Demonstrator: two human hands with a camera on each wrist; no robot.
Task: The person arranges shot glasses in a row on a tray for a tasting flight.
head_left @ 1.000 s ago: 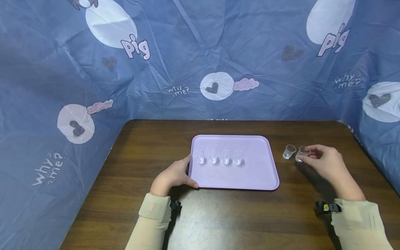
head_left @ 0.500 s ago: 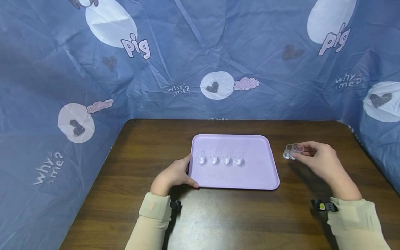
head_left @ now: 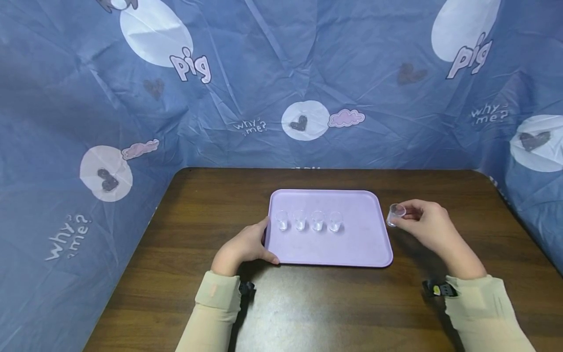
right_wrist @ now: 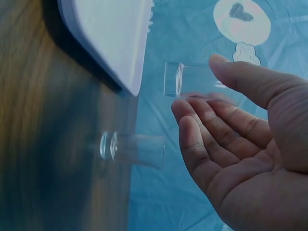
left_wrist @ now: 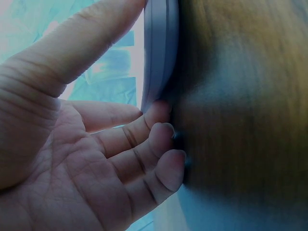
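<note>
Between the thumb and fingertips of my right hand is a small clear shot glass, held just off the tray's right edge. The right wrist view shows its base raised above the table. Another shot glass stands upright on the wood below it; my hand seems to hide that one in the head view. My left hand grips the front left corner of the lilac tray, thumb at its front and fingers along its left side. Several clear shot glasses stand in a row on the tray's left half.
The tray lies on a dark brown wooden table. Blue printed cloth hangs behind the table and along both sides. The tray's right part is bare lilac surface.
My right hand has lifted one shot glass from beside the other and carried it left to the tray's edge. My left hand, the tray and its row of glasses have stayed put.
</note>
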